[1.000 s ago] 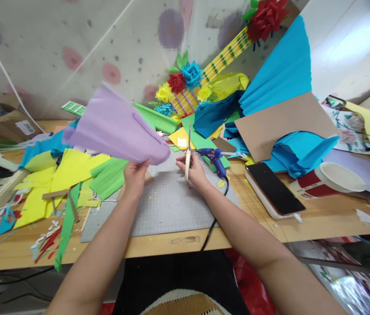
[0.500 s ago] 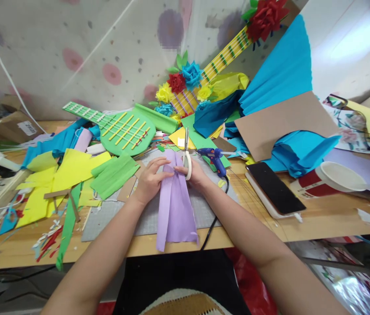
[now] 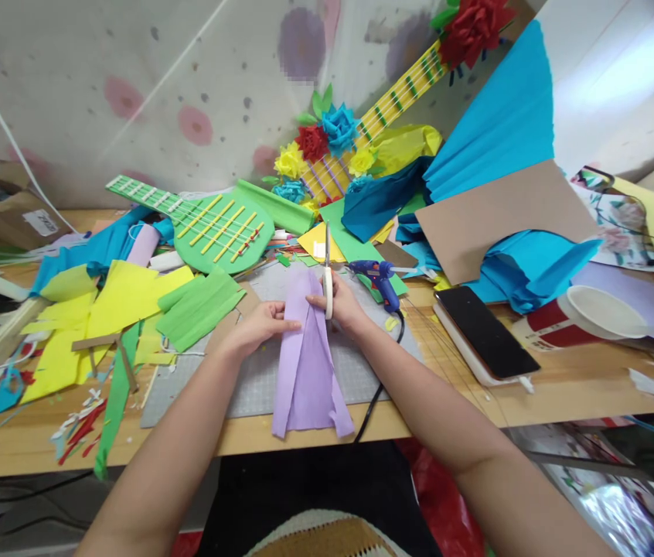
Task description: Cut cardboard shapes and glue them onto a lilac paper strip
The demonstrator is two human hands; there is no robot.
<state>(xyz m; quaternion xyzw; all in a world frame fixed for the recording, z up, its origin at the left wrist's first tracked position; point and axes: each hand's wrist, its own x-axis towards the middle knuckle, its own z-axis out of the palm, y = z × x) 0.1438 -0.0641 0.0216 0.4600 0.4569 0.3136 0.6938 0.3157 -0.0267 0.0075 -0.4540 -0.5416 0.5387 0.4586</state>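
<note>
A folded strip of purple crepe paper (image 3: 309,387) lies over the grey cutting mat (image 3: 188,394), wider toward the table's front edge. My left hand (image 3: 260,326) pinches its left edge between thumb and fingers. White-handled scissors (image 3: 328,290) sit in my right hand (image 3: 342,303), blades pointing away from me. The right thumb also presses on the paper's folded upper part. Some of the right fingers are hidden behind the scissors and paper. Just right of that hand lies a blue glue gun (image 3: 382,282) with its black cord.
Green (image 3: 202,309) and yellow crepe paper (image 3: 124,298) pieces spread at left. Behind stand a green paper guitar (image 3: 223,236) and a yellow one (image 3: 330,176) with paper flowers. A phone (image 3: 486,333), a paper cup (image 3: 582,317) and brown cardboard (image 3: 506,209) are at right.
My left hand has slid left and slightly down to the paper's left edge. The paper's folds have spread somewhat at the lower right. The right hand keeps the scissors, tilted slightly differently.
</note>
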